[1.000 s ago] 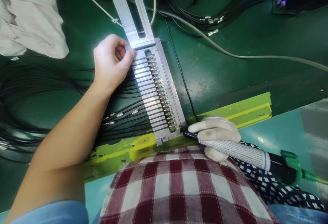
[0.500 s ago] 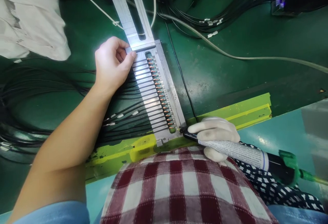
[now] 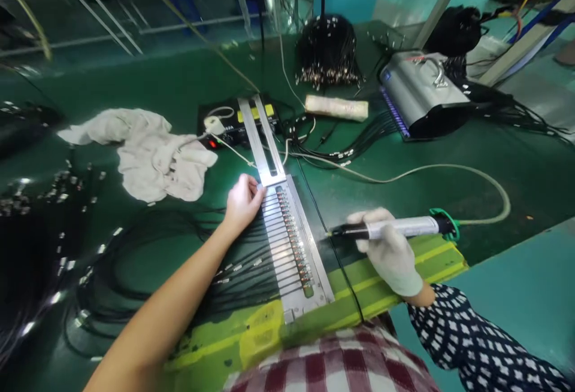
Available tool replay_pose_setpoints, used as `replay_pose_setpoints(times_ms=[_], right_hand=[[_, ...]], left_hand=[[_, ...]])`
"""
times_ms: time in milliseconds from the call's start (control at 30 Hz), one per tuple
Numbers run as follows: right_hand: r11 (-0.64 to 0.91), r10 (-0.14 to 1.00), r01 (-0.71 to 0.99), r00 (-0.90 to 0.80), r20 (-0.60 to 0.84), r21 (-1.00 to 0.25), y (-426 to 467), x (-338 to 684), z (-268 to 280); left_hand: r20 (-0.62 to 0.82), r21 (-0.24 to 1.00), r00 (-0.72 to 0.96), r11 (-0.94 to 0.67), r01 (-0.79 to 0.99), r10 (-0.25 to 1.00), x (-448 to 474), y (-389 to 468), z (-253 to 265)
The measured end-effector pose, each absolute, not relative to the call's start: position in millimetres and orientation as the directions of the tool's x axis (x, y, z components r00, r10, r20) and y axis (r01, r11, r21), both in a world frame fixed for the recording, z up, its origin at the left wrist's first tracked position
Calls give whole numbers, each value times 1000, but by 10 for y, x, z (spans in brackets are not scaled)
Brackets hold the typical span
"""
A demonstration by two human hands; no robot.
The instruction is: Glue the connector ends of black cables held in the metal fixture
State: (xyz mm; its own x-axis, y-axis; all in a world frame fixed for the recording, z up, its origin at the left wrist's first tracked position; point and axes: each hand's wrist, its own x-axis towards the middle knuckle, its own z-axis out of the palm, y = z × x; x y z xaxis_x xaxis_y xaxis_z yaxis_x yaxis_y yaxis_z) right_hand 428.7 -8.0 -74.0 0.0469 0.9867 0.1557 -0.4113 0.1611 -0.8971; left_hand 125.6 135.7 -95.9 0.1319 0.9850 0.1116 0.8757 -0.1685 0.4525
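A metal fixture (image 3: 309, 236) lies on the bench, with a row of small connector ends (image 3: 294, 239) along its slot. Thin black cables (image 3: 275, 252) run into it from the left. My bare left hand (image 3: 242, 203) pinches the fixture's upper left edge between thumb and fingers. In my gloved right hand (image 3: 390, 254) is a dispensing syringe (image 3: 411, 226) with a white barrel, black front and green cap. Its tip points left, just right of the fixture and apart from the connectors. A hose (image 3: 505, 197) leads from the green cap.
Behind the fixture sits a black control box (image 3: 229, 134) with a red light. A white cloth (image 3: 166, 167) lies left of it. At the back right stands a silver lamp housing (image 3: 426, 90) glowing purple. Yellow-green edging (image 3: 354, 293) lines the bench front. Cable bundles (image 3: 326, 51) lie farther back.
The view has tilted up, showing more of the bench. My right hand has lifted the syringe away from the fixture's lower end, toward the right and back. My left hand keeps its place on the fixture.
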Motion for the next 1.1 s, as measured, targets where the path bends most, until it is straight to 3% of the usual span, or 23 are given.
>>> replay_pose_setpoints(times_ms=[67, 233, 367, 567, 767, 833, 933, 1000, 1100], right_hand=[[175, 985, -476, 86, 152, -862, 210, 4444, -689], [278, 957, -609, 239, 162, -742, 806, 4914, -622], [305, 946, -685, 299, 126, -662, 932, 5100, -702], [204, 977, -756, 193, 86, -622, 869, 5078, -794], [215, 970, -791, 239, 35, -573, 802, 5094, -628], [246, 957, -790, 289, 13, -562, 761, 5113, -556], [313, 935, -781, 352, 32, -541, 706, 5117, -480], [399, 898, -735, 435, 70, -548, 686, 5092, -462], [498, 825, -628, 556, 103, -599, 682, 5009, -474]], left_hand=[[124, 386, 156, -193, 902, 980, 1344, 1308, -746], [112, -11, 447, -449, 894, 887, 2033, 1503, -213], [149, -7, 593, -599, 801, 791, 2874, 2257, -154], [221, 191, 550, -588, 786, 806, 3663, 3118, -413], [278, 589, 328, -430, 684, 903, 3589, 2970, -312], [271, 752, 239, -360, 553, 932, 3467, 2819, -191], [145, 948, 162, -184, 259, 976, 3271, 2523, -57], [20, 998, 165, -29, 53, 986, 3141, 2315, -21], [-140, 964, 179, 175, -198, 974, 2965, 2048, -23]])
